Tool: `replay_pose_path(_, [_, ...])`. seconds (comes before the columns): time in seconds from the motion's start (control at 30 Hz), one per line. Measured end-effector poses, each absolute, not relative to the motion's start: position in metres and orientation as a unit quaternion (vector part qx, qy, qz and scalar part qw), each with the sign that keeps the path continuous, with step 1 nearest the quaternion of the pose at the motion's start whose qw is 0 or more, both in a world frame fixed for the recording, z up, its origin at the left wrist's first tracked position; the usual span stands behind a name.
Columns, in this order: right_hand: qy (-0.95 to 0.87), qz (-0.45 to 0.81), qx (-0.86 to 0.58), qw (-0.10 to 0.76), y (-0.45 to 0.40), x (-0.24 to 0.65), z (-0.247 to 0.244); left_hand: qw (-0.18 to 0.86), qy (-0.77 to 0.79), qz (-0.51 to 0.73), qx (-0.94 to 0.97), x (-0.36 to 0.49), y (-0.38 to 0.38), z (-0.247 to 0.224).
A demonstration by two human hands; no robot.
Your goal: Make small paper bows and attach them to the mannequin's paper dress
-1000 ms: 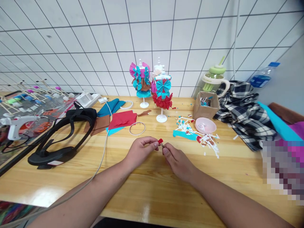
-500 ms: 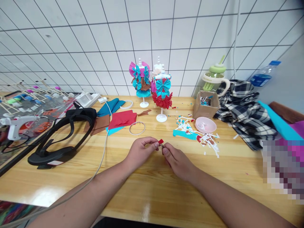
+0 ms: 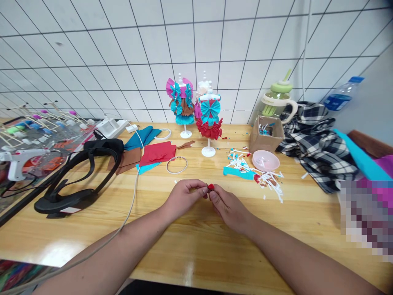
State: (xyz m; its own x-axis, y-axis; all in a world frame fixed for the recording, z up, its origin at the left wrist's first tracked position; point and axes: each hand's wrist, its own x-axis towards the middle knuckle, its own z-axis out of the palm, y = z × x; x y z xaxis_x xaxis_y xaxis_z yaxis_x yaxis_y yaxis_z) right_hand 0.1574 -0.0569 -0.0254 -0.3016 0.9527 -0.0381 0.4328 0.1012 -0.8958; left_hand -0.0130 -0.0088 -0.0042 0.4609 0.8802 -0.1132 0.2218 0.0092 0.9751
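A small red piece (image 3: 211, 187) is between the fingertips of both hands, above the middle of the wooden table. My left hand (image 3: 188, 196) pinches at its left side, together with a thin dark thing too small to name. My right hand (image 3: 228, 205) has its thumb and fingers pressed together at the right side of the piece. Beyond the hands stands a small white dress form (image 3: 208, 150) in turquoise and red pleated paper. Farther left is another form (image 3: 183, 102) in pink, brown and turquoise.
Red sheets (image 3: 158, 153), a ring (image 3: 177, 165) and a black headset (image 3: 80, 180) lie left. A cable (image 3: 134, 192) crosses my left forearm. On the right are paper scraps (image 3: 239, 173), a pink bowl (image 3: 265, 161), a cardboard box (image 3: 266, 135) and a cup (image 3: 276, 100).
The red piece has shifted slightly right and down, and looks more compact. My left fingertips have moved a little right, and the dark tip at my right fingers no longer shows clearly.
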Motion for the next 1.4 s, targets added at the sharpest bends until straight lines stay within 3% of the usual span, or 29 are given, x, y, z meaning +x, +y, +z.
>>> replay_pose_path(0.53, [-0.550,0.540,-0.488,0.410,-0.060,0.144,-0.036,0.654,0.422,0.342,0.527,-0.004,-0.014,-0.008])
replay_pose_path(1.0, [-0.569,0.546,-0.470,0.396,-0.058,0.148,-0.035,0.656,0.416,0.310,0.548,-0.007,-0.012,-0.007])
replay_pose_path(1.4, [-0.608,0.467,-0.507,0.394,-0.058,0.149,-0.031,0.648,0.429,0.340,0.529,-0.011,-0.007,-0.013])
